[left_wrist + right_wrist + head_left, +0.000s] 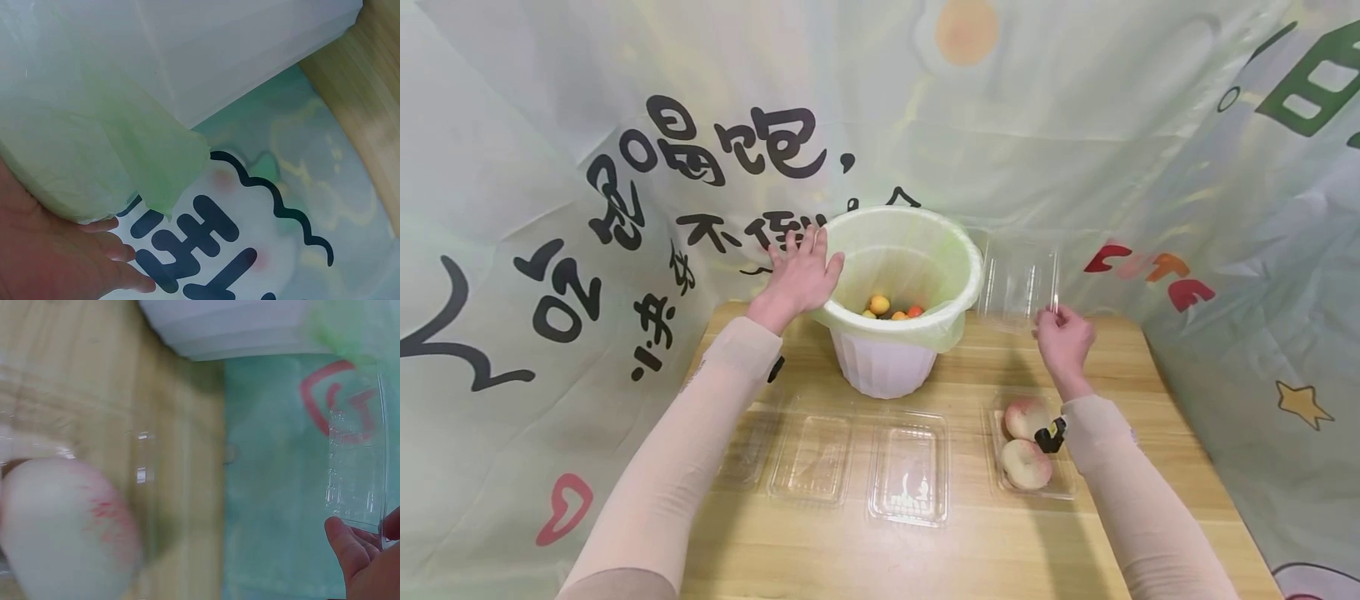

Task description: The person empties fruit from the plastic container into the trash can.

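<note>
My right hand [1066, 340] pinches the edge of a clear plastic container [1017, 283], held up to the right of the bucket. In the right wrist view, thumb and fingers grip one corner of that container [357, 465]. My left hand [801, 275] lies with spread fingers at the left rim of a white bucket [883, 358], which has a pale green bag liner [144, 162] folded over its rim. Inside the bucket are several small orange and red fruits [880, 305]. Below my right wrist, two peaches [1026, 464] sit in another clear container [1060, 492].
Several clear plastic containers [910, 471] stand in a row on the front left of the wooden table [970, 550]. Printed cloth [1037, 108] hangs behind the table and along both sides.
</note>
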A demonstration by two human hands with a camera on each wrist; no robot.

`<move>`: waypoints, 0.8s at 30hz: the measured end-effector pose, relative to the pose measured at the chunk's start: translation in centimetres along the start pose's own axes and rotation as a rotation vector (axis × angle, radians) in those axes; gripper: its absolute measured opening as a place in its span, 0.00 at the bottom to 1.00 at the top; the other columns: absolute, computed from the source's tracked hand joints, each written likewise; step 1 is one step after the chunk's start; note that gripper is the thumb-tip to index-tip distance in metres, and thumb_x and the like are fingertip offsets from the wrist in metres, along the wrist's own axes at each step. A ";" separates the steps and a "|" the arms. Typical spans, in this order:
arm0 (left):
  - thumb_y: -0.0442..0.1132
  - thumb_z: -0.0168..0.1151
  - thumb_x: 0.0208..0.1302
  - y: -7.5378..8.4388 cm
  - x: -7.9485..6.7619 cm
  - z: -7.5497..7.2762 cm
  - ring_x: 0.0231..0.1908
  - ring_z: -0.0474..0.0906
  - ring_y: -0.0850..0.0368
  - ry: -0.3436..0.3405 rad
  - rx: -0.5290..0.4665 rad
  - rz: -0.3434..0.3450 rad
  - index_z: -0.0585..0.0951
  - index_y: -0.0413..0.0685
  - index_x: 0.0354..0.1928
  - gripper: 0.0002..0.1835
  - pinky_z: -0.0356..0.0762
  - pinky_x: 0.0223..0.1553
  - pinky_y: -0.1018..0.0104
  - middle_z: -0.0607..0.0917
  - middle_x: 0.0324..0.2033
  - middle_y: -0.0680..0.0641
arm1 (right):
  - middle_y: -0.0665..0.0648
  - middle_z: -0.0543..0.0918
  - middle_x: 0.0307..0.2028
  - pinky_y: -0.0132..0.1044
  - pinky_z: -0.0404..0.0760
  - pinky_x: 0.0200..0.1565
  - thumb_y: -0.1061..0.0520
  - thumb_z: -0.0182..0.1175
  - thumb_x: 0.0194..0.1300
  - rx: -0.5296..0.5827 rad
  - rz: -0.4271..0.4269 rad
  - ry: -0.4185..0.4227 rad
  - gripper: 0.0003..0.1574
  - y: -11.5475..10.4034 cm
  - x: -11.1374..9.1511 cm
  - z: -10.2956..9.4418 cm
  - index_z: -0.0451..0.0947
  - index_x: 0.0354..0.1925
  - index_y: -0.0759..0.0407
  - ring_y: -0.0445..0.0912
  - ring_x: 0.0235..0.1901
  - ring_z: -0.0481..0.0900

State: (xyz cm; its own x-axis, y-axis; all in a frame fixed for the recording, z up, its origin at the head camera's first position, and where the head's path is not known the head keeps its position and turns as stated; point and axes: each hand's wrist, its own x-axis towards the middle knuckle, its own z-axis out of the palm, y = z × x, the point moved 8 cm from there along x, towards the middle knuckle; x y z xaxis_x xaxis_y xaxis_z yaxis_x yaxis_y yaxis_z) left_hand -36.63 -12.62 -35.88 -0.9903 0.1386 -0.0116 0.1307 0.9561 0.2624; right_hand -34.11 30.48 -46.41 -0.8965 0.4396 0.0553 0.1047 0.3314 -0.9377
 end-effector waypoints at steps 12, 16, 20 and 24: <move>0.62 0.23 0.83 -0.1 -0.1 0.0 0.83 0.32 0.28 0.000 0.000 -0.005 0.42 0.41 0.85 0.42 0.28 0.77 0.23 0.42 0.85 0.38 | 0.73 0.88 0.46 0.21 0.81 0.27 0.60 0.51 0.75 -0.115 0.024 -0.045 0.23 3.7 -0.2 1.1 0.82 0.58 0.73 0.28 0.19 0.79; 0.62 0.23 0.83 0.0 0.0 0.0 0.83 0.32 0.27 -0.004 -0.002 -0.001 0.42 0.41 0.85 0.42 0.28 0.78 0.24 0.41 0.85 0.38 | 0.76 0.85 0.54 0.22 0.83 0.30 0.61 0.50 0.76 -0.120 0.073 -0.095 0.25 5.0 -0.4 1.7 0.80 0.62 0.74 0.32 0.23 0.84; 0.62 0.23 0.83 0.1 0.1 0.0 0.83 0.33 0.27 -0.005 -0.003 0.000 0.42 0.41 0.85 0.42 0.29 0.78 0.24 0.41 0.85 0.38 | 0.73 0.87 0.54 0.21 0.80 0.29 0.60 0.49 0.76 -0.194 0.088 -0.120 0.26 5.7 -0.6 2.0 0.81 0.62 0.71 0.48 0.35 0.91; 0.61 0.23 0.83 0.0 0.1 0.0 0.83 0.33 0.27 -0.002 -0.001 -0.002 0.42 0.41 0.85 0.41 0.30 0.78 0.24 0.42 0.85 0.38 | 0.70 0.89 0.52 0.21 0.77 0.33 0.58 0.49 0.75 -0.258 0.082 -0.142 0.27 6.0 -0.7 2.3 0.81 0.62 0.69 0.48 0.37 0.90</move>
State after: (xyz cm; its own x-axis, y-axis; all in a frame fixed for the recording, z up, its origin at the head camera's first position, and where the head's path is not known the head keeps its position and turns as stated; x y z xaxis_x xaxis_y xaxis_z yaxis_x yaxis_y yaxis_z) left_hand -36.76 -12.59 -35.90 -0.9905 0.1368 -0.0138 0.1284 0.9563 0.2628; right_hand -33.86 30.27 -52.80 -0.9299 0.3584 -0.0830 0.2691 0.5087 -0.8178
